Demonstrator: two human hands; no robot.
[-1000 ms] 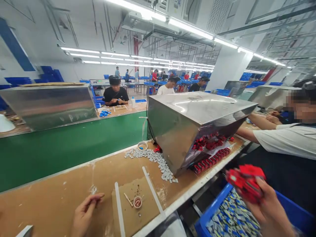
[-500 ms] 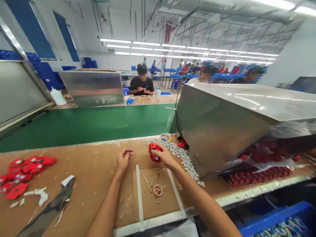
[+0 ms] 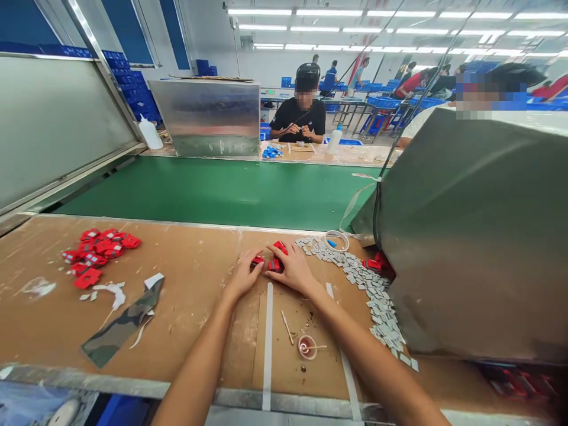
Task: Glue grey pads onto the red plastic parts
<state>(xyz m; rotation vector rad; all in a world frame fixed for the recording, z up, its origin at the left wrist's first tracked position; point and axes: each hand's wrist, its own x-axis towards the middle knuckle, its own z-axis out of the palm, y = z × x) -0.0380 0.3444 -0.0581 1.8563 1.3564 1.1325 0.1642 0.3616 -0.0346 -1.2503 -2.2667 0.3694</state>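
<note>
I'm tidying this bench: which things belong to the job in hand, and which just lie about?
Likely in use:
- red parts at the left hand and right hand
- red pile
- grey pieces
- cup

Probably lying about:
- camouflage strip
- white scraps
- white ring

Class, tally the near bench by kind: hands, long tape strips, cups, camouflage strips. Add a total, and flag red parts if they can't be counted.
Hands: 2
Tape strips: 2
Cup: 1
Camouflage strip: 1
Total: 6
Red parts overlap, so no sure count.

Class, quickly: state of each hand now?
Left hand: curled at a red piece, grip unclear.
Right hand: curled over red pieces, grip unclear.
</note>
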